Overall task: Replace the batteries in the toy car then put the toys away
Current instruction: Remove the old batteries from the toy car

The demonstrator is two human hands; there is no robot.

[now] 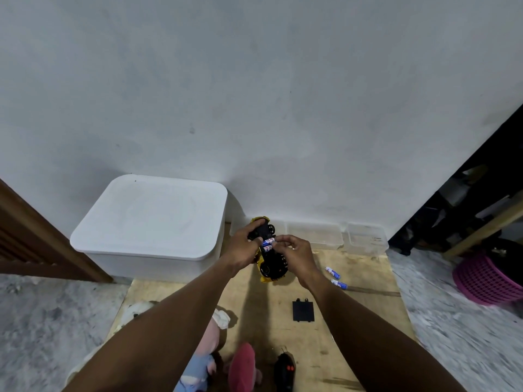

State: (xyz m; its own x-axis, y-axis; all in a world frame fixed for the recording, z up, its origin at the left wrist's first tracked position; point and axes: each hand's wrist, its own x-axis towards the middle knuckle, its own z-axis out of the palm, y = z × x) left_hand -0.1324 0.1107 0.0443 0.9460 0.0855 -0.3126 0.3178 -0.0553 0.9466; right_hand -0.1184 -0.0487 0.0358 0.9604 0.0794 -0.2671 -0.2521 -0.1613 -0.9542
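A person is working on an upturned yellow toy car [268, 267] above a plywood board [368, 329], midway through a battery change. The left hand [243, 248] is gripping the chassis, fingers curled round it, while the right hand [297, 256] is pinching at the blue-and-white batteries [268, 244] sitting in the open bay; whether these are fresh cells going in or spent ones coming out is hard to tell. Two loose batteries [335, 277] are lying just right of the car, and the black battery cover [303, 310] is lying detached on the board. Refitting it is remaining, as is stowing the stuffed toys [226, 360] and remote control [285, 372], perhaps in the closed white bin [152, 222].
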